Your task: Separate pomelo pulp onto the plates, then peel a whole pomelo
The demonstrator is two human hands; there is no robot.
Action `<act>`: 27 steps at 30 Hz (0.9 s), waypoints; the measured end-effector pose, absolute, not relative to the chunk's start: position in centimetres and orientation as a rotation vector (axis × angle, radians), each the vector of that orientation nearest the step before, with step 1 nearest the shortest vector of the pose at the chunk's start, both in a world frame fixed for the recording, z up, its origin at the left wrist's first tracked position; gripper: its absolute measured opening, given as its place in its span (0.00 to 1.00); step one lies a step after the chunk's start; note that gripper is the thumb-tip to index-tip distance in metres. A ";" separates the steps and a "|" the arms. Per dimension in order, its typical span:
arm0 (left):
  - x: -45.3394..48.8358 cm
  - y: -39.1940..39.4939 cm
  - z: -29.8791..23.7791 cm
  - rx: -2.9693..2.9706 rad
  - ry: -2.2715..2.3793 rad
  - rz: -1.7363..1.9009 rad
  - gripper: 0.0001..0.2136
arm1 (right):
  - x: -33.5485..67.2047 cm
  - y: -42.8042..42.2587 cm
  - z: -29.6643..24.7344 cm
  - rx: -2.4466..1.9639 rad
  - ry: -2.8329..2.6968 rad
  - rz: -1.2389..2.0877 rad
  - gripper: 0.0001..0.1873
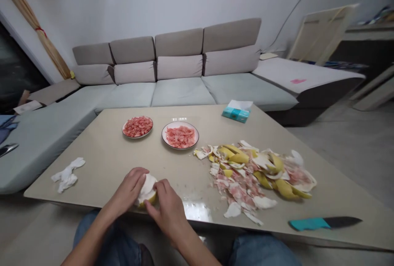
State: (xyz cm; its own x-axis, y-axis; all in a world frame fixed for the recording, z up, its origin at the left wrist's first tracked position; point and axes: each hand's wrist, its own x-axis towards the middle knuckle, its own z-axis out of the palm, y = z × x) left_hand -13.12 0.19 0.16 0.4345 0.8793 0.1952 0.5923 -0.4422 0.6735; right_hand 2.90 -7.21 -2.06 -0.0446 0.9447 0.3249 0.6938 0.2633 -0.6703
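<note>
A partly peeled pomelo (147,188), white pith on top and yellow rind below, is held at the table's near edge. My left hand (131,188) curls round its left side. On the right side, my right hand (166,202) grips it with thumb low and fingers on top. Beyond my hands are two plates with pinkish-red pomelo flesh: one plate (165,141) in the middle and another plate (124,133) farther left. To the right lies a spread heap of yellow and white pomelo peel (240,158) mixed with pink membrane scraps (241,190).
A knife (326,222) with a teal handle lies near the right front edge of the table (107,155). A crumpled white tissue (67,175) is at the left, and a teal tissue pack (236,112) at the back. A grey sofa (178,89) stands behind the table.
</note>
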 end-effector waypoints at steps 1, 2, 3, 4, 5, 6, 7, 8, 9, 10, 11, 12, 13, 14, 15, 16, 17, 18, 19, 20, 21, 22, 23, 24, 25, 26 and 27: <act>-13.1 0.4 0.5 2.212 1.179 0.683 0.16 | 2.8 -7.3 -2.2 -1.528 -1.815 0.413 0.13; -13.1 0.6 0.8 2.239 1.140 0.643 0.15 | 2.8 -7.3 -2.4 -1.559 -1.831 0.401 0.12; -13.0 0.8 1.0 2.258 1.120 0.618 0.14 | 2.7 -7.3 -2.5 -1.592 -1.846 0.395 0.12; -12.9 0.9 1.1 2.266 1.127 0.616 0.14 | 2.6 -7.4 -2.7 -1.629 -1.859 0.392 0.13; -12.6 1.0 1.0 2.267 1.154 0.630 0.13 | 2.5 -7.4 -2.7 -1.671 -1.867 0.391 0.14; -12.3 1.1 0.9 2.262 1.192 0.656 0.12 | 2.4 -7.4 -2.7 -1.713 -1.868 0.392 0.15; -12.0 1.2 0.7 2.253 1.238 0.689 0.12 | 2.3 -7.4 -2.6 -1.753 -1.860 0.394 0.15; -11.7 1.2 0.4 2.242 1.279 0.718 0.11 | 2.2 -7.4 -2.4 -1.787 -1.850 0.399 0.15; -11.4 1.1 0.2 2.233 1.312 0.741 0.10 | 2.1 -7.4 -2.2 -1.814 -1.839 0.407 0.15; -11.2 1.1 0.0 2.226 1.337 0.757 0.10 | 2.0 -7.4 -2.0 -1.836 -1.830 0.424 0.15; -11.0 1.0 -0.2 2.221 1.352 0.767 0.10 | 1.9 -7.3 -1.7 -1.855 -1.821 0.454 0.15; -10.9 1.0 -0.3 2.220 1.361 0.773 0.10 | 1.9 -7.3 -1.6 -1.871 -1.812 0.492 0.16; -10.8 0.9 -0.4 2.222 1.365 0.777 0.10 | 1.8 -7.3 -1.4 -1.886 -1.803 0.533 0.16; -10.8 0.9 -0.5 2.225 1.368 0.781 0.10 | 1.8 -7.3 -1.3 -1.898 -1.796 0.569 0.17; -10.8 0.9 -0.5 2.231 1.370 0.786 0.10 | 1.8 -7.2 -1.3 -1.905 -1.790 0.593 0.17; -10.8 0.9 -0.5 2.238 1.370 0.790 0.10 | 1.7 -7.2 -1.3 -1.906 -1.787 0.605 0.17; -10.7 0.9 -0.6 2.246 1.369 0.794 0.10 | 1.7 -7.1 -1.4 -1.907 -1.784 0.608 0.17; -10.7 0.9 -0.6 2.257 1.368 0.795 0.10 | 1.7 -7.0 -1.4 -1.915 -1.778 0.606 0.17; -10.6 0.9 -0.6 2.268 1.367 0.796 0.10 | 1.6 -6.9 -1.4 -1.928 -1.771 0.607 0.17; -10.5 0.9 -0.7 2.280 1.366 0.795 0.10 | 1.6 -6.8 -1.4 -1.948 -1.761 0.610 0.17; -10.4 0.9 -0.7 2.294 1.365 0.794 0.09 | 1.6 -6.7 -1.3 -1.969 -1.748 0.615 0.17; -10.3 0.9 -0.8 2.307 1.364 0.794 0.09 | 1.6 -6.6 -1.2 -1.989 -1.736 0.621 0.17; -10.2 1.0 -0.8 2.319 1.363 0.796 0.09 | 1.6 -6.5 -1.1 -2.002 -1.724 0.626 0.17; -10.1 1.0 -0.8 2.330 1.363 0.800 0.09 | 1.6 -6.4 -1.1 -2.009 -1.713 0.631 0.17; -10.0 1.0 -0.9 2.339 1.364 0.805 0.09 | 1.5 -6.3 -1.0 -2.016 -1.703 0.635 0.16; -9.9 0.9 -0.9 2.347 1.368 0.813 0.09 | 1.5 -6.3 -1.0 -2.023 -1.694 0.638 0.16; -9.9 0.9 -0.9 2.353 1.373 0.822 0.10 | 1.4 -6.2 -1.0 -2.032 -1.687 0.636 0.16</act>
State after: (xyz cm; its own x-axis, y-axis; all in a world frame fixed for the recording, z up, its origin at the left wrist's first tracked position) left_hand -9.85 0.90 -0.88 0.3812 0.8650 0.3265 0.6962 -0.5009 0.5143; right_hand 1.39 -6.24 -1.00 0.1579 0.9843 -0.0790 0.7913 -0.1740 -0.5862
